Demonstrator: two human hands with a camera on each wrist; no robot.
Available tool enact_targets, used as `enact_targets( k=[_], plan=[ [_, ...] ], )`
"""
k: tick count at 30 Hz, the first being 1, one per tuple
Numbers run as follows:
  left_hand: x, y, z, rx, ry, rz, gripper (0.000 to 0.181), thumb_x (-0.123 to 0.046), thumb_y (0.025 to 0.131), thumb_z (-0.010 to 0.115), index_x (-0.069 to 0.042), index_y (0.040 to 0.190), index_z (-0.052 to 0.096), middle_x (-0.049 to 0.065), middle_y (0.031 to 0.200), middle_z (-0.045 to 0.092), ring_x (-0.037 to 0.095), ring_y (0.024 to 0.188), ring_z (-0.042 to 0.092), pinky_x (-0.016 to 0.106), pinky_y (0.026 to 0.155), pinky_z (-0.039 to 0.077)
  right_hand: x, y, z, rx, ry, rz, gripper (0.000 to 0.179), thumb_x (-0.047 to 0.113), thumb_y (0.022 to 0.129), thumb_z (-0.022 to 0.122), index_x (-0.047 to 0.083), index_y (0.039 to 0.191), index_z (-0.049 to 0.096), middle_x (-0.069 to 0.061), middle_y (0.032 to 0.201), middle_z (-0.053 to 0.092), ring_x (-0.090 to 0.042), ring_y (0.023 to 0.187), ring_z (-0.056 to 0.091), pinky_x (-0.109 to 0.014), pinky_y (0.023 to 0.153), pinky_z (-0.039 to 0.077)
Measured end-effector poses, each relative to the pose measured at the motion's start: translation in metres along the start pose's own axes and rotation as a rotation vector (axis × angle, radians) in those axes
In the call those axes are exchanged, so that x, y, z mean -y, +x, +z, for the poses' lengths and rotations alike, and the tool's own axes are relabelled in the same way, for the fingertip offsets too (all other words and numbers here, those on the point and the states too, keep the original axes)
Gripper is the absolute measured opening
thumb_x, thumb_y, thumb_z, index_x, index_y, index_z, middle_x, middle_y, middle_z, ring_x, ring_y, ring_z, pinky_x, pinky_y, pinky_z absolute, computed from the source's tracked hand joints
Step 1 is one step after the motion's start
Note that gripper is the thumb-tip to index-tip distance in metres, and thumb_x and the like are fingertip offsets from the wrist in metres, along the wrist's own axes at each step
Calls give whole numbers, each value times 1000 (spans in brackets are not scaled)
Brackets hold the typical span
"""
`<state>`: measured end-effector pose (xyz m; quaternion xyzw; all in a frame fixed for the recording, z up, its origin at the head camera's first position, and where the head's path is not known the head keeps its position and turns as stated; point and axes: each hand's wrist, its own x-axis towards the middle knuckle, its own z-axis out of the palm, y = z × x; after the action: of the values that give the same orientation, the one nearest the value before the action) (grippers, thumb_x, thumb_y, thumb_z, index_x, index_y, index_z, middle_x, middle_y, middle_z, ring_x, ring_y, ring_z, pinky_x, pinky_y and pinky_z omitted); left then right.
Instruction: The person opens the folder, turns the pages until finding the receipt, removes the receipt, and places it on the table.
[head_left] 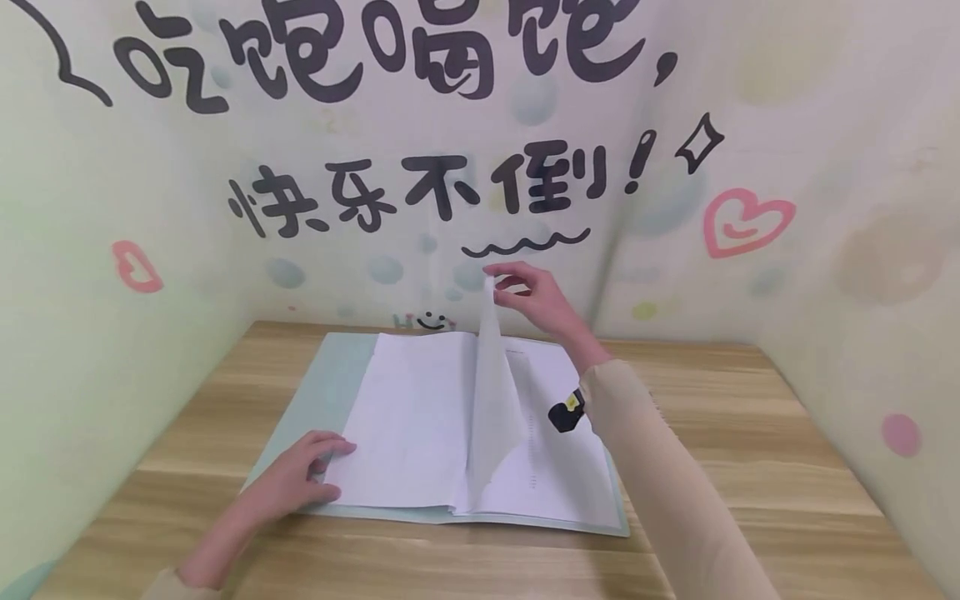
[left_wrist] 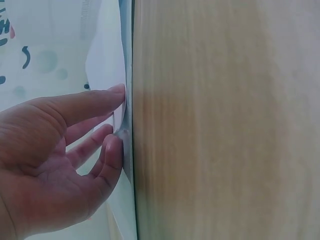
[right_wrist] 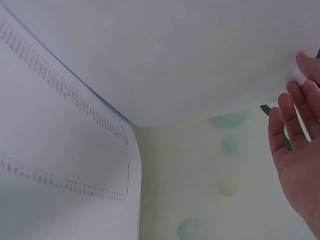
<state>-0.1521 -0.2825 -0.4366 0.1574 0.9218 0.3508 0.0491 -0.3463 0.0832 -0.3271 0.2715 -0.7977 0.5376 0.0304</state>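
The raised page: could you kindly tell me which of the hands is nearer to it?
Right: the right hand pinches the raised page at its top; the left hand is apart from it, at the outer edge of the left page.

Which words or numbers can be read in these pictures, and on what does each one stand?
"吃饱喝饱," on the wall, upper line.
"快乐不倒!" same wall, below.
Small lettering low on the wall: too small to read surely.
Print on the right page: too small and blurred.
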Motion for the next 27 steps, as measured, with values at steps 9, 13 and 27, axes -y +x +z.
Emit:
enact_targets(
  k=[9,13,27],
  plan=[
    [0,3,1,5,0,-6,55,-9,75,83,-3,125,63,21,131,52,29,104,58,28,83,50,6,9,23,17,45,-8,44,12,91,69,11,134,60,-11,138,59,-25,115,60,-42,102,48],
    [2,0,-2,6,8,-26,56,-10,74,83,-5,126,63,21,133,53,26,101,58,27,80,49,7,14,34,32,49,-7,44,13,91,69,12,134,60,-9,138,59,-25,117,59,-42,103,47],
    [2,-1,-4,25,-20,-54,60,-11,74,83,-6,129,61,21,136,52,23,97,56,21,74,46,13,24,63,79,52,14,49,21,89,73,18,136,59,1,140,57,-19,122,57,-40,104,47]
  ],
)
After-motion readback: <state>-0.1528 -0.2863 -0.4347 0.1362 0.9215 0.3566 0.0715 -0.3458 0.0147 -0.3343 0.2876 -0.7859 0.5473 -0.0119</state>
